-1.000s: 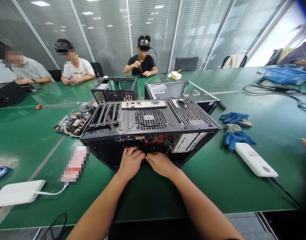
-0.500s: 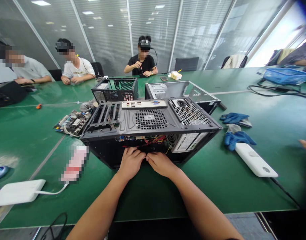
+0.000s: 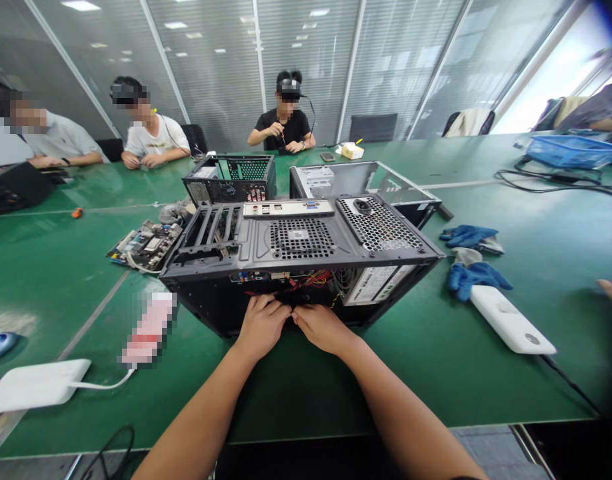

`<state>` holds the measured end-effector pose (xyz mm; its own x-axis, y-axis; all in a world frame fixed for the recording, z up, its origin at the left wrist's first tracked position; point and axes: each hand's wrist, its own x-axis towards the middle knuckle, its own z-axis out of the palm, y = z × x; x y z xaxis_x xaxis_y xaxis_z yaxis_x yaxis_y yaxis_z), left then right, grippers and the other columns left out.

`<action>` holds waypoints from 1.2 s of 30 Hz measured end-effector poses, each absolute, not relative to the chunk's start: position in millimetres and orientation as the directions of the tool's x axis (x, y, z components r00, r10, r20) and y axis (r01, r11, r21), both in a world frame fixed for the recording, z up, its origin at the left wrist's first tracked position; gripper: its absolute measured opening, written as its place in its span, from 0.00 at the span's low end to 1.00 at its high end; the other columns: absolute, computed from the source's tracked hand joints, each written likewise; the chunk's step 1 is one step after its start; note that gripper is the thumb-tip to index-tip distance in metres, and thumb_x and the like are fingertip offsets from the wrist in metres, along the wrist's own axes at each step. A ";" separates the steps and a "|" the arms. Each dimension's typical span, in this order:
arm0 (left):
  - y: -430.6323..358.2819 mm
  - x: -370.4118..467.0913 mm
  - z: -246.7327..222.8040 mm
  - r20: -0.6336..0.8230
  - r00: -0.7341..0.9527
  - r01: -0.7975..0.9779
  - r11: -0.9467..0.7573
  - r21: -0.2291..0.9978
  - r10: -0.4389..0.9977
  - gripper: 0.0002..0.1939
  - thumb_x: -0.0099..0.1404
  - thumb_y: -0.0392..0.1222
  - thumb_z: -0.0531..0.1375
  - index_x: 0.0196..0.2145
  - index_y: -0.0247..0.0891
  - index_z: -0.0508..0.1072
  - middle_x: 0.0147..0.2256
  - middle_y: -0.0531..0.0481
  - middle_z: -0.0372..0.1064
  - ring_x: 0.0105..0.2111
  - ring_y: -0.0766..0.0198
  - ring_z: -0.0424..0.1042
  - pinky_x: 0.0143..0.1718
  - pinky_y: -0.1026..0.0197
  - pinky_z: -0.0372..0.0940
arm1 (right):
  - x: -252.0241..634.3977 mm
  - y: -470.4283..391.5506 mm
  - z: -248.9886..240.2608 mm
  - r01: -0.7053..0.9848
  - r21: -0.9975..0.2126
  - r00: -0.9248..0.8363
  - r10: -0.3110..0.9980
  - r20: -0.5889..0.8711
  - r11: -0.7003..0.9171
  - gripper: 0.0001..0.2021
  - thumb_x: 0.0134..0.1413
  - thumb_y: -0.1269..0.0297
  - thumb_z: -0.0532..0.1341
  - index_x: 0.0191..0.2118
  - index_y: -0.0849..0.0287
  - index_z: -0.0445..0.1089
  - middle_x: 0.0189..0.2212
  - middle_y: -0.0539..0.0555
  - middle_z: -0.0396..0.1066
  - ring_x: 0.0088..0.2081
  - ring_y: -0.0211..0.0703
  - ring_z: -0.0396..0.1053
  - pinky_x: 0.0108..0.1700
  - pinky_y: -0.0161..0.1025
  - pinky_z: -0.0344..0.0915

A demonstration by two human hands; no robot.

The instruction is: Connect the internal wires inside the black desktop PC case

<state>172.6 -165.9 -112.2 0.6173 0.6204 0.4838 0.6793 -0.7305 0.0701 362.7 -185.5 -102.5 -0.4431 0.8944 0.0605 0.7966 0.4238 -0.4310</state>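
A black computer case lies in front of me with its perforated rear panel facing up and its near side open. Inside the opening are red and yellow wires and a labelled power supply. At that opening, my left hand has its fingers curled inward. Beside it my right hand is also closed, its fingertips meeting the left hand's near the middle. Whatever the fingers grip is hidden behind the hands and in the dark of the case.
Left of the case lie a loose motherboard, a blurred-out phone and a white power bank. Blue gloves and a white power strip are at right. Two more cases stand behind. Several people sit around the table.
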 end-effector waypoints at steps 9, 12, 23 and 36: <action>-166.0 173.9 -111.1 0.466 0.622 0.685 -0.726 0.065 0.629 0.09 0.71 0.37 0.55 0.39 0.41 0.75 0.33 0.48 0.75 0.46 0.53 0.66 0.44 0.51 0.56 | 361.6 -185.5 -102.0 0.794 -0.432 -0.438 0.895 0.081 0.427 0.13 0.69 0.66 0.50 0.39 0.59 0.71 0.36 0.55 0.74 0.37 0.41 0.71 0.36 0.35 0.57; -165.9 173.8 -112.0 0.459 0.619 0.693 -0.718 0.062 0.637 0.08 0.70 0.37 0.55 0.39 0.40 0.75 0.34 0.48 0.75 0.46 0.53 0.66 0.45 0.51 0.56 | 361.4 -185.5 -101.9 0.787 -0.447 -0.430 0.898 0.095 0.425 0.12 0.69 0.67 0.50 0.39 0.59 0.71 0.36 0.55 0.74 0.37 0.40 0.70 0.37 0.35 0.57; -164.9 172.7 -112.8 0.491 0.614 0.679 -0.730 0.071 0.619 0.07 0.70 0.36 0.56 0.38 0.41 0.75 0.34 0.50 0.76 0.45 0.54 0.66 0.45 0.52 0.55 | 362.7 -184.8 -104.9 0.769 -0.457 -0.453 0.886 0.104 0.447 0.12 0.68 0.67 0.51 0.38 0.59 0.71 0.35 0.55 0.74 0.35 0.40 0.70 0.36 0.35 0.56; -164.5 172.4 -112.8 0.552 0.594 0.660 -0.746 0.081 0.585 0.08 0.71 0.37 0.55 0.38 0.39 0.75 0.34 0.49 0.75 0.43 0.55 0.67 0.46 0.52 0.57 | 361.8 -184.4 -101.1 0.750 -0.492 -0.452 0.886 0.106 0.442 0.11 0.68 0.70 0.51 0.37 0.60 0.70 0.34 0.54 0.74 0.34 0.39 0.68 0.34 0.35 0.54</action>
<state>172.4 -164.5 -112.8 0.5940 0.5853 0.5520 0.6605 -0.7465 0.0808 361.8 -184.4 -101.1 -0.4522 0.8856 0.1060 0.7499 0.4418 -0.4923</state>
